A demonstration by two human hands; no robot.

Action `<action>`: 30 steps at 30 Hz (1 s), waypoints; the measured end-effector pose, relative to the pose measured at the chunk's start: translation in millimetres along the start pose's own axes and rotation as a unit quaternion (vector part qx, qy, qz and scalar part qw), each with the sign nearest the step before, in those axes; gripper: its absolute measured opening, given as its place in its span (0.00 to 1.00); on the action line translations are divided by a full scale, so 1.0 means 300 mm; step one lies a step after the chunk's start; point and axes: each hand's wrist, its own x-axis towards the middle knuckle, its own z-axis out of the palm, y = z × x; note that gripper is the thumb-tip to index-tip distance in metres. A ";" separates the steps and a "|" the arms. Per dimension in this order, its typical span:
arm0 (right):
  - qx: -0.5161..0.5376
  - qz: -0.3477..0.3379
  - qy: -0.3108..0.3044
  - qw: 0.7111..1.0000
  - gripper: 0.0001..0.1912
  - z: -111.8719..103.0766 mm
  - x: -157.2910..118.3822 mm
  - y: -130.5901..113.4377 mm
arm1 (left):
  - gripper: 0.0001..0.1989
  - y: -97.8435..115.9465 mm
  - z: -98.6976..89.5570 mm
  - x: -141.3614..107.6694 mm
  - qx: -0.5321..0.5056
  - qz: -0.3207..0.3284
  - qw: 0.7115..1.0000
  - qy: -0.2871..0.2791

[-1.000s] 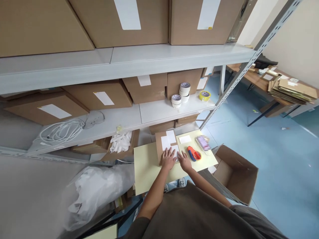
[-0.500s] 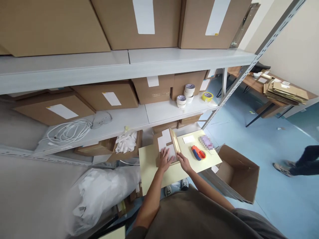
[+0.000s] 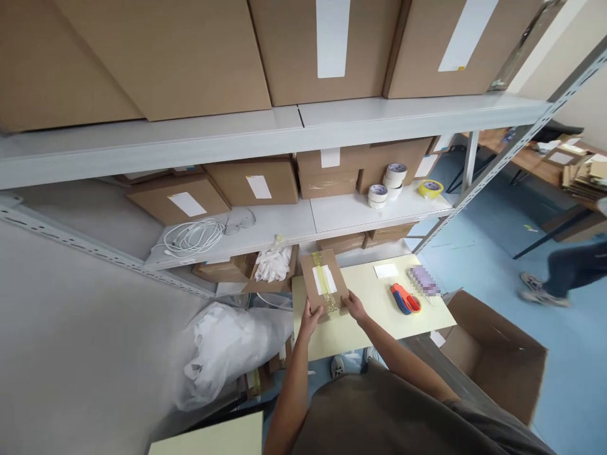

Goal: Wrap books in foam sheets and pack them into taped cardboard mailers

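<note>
A brown cardboard box (image 3: 310, 284) with a white label and a strip of yellowish tape across its face is held over the pale yellow board (image 3: 365, 335). My left hand (image 3: 310, 318) grips its near left corner, and my right hand (image 3: 353, 304) grips its near right edge. To the right on the board lie a red and blue tape dispenser (image 3: 404, 299), a white slip of paper (image 3: 386, 270) and a blurred purple item (image 3: 423, 281).
Metal shelving (image 3: 265, 144) with cartons, tape rolls (image 3: 378, 194) and a coiled white cable (image 3: 195, 236) stands ahead. An open carton (image 3: 497, 354) is at right, a plastic bag (image 3: 232, 347) at left. Another person's legs (image 3: 564, 273) show at far right.
The box has been turned so a different, taped face shows. My left hand has gone from lying on its top to gripping its corner. The view has shifted left, and the other person's legs have moved.
</note>
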 end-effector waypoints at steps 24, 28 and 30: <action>0.064 -0.042 0.263 0.962 0.37 -0.818 -0.324 -0.145 | 0.51 0.340 0.817 0.048 0.113 0.104 0.946 -0.285; 0.035 -0.026 0.359 0.932 0.36 -1.097 -0.449 -0.084 | 0.49 0.355 1.181 -0.002 0.136 0.128 0.909 -0.374; 0.018 -0.005 0.413 0.911 0.34 -1.240 -0.523 -0.042 | 0.49 0.334 1.377 -0.033 0.138 0.125 0.887 -0.423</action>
